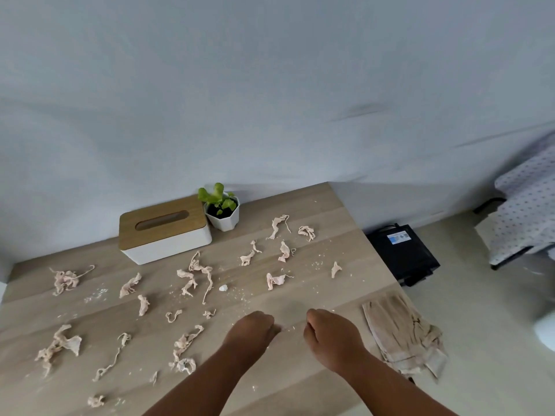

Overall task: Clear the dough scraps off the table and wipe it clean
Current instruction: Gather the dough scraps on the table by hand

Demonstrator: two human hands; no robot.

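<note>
Several pinkish dough scraps lie scattered over the light wooden table (315,289), among them a long tangle (196,274), a clump at the left (64,279) and a ragged piece near the front left (57,345). White crumbs and flour dust speckle the middle. A crumpled beige cloth (402,334) lies at the table's right edge. My left hand (252,328) and my right hand (330,334) hover side by side over the front middle, knuckles up and fingers curled under. Nothing shows in either hand, and the fingertips are hidden.
A white tissue box with a wooden lid (163,229) and a small potted plant (223,211) stand at the back against the wall. A black device (402,253) sits on the floor to the right. Dotted fabric (528,205) hangs at the far right.
</note>
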